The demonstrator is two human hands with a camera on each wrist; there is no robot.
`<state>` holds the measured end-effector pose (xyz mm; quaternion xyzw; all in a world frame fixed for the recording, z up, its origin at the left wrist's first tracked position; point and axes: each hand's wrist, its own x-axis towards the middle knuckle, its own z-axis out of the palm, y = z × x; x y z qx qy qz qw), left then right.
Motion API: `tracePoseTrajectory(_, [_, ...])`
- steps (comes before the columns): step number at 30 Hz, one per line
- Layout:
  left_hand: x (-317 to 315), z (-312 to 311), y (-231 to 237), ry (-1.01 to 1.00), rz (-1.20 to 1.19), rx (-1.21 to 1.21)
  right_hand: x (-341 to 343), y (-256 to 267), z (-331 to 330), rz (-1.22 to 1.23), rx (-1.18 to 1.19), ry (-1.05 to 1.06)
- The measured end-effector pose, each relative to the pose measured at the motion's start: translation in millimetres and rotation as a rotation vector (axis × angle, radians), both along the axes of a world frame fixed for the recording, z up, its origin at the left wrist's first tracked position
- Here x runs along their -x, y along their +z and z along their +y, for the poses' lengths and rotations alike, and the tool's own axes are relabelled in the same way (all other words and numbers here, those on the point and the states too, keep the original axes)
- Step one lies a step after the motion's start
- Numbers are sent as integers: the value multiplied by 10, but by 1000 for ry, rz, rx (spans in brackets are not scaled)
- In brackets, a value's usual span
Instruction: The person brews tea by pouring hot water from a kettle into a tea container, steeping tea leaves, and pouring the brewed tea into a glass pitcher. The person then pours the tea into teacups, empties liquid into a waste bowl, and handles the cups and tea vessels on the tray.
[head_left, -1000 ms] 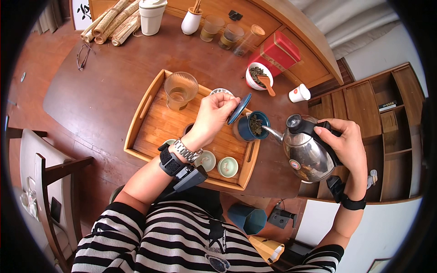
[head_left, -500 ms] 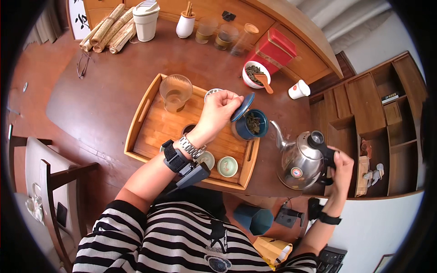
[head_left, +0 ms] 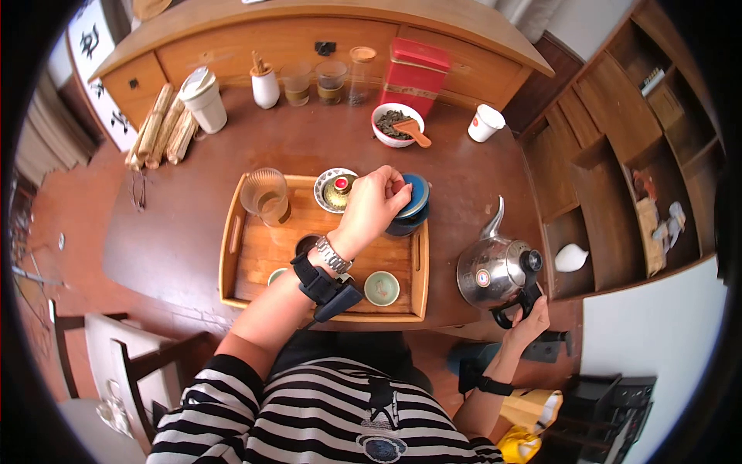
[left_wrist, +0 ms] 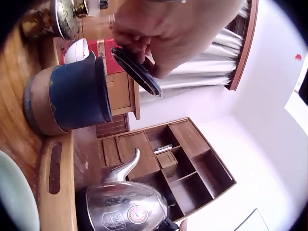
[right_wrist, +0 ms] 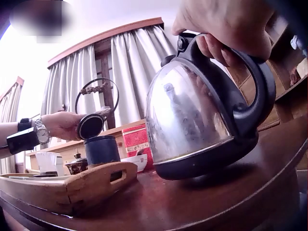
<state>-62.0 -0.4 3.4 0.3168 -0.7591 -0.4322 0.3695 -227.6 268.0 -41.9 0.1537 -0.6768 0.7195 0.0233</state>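
My left hand (head_left: 371,205) pinches a round blue lid (left_wrist: 134,71), held tilted just over the mouth of a blue mug (left_wrist: 77,96) with a brown lower band. That mug stands at the right end of the wooden tray (head_left: 420,271). With its fingers around the black handle, my right hand (head_left: 529,321) holds a steel kettle (head_left: 488,271) to the right of the tray. The kettle's base is close over the table in the right wrist view, its spout pointing away from me. The lid hides the tea leaves inside the mug in the head view.
On the tray are a ribbed glass pitcher (head_left: 265,197), a small pale green cup (head_left: 381,288) and a gold-lidded pot (head_left: 338,192). Behind it stand a white bowl (head_left: 383,134) of tea leaves with a wooden scoop, a red tin (head_left: 417,73) and a paper cup (head_left: 485,124).
The kettle has moved away from the mug, then lower beside the tray, and its spout no longer meets the mug. My left hand has brought the lid over the mug. The head view has shifted.
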Motion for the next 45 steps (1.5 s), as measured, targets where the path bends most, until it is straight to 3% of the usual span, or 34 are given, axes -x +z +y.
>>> tracePoseTrajectory(16, [110,74,-136,-60,-227,445,47,-188,-113,-52,72,-85])
tracePoseTrajectory(32, [157,73,-177,-73,-273,456,75,-222,-101,-4,43,-64])
tracePoseTrajectory(34, [172,71,-224,-40,-267,680,92,-250,-106,14,54,-66])
tracePoseTrajectory(37, [196,129,-234,6,-389,751,76,-220,-114,13,36,-66])
tracePoseTrajectory(45, [167,164,-246,-3,-446,739,60,-86,-61,-42,-74,-22])
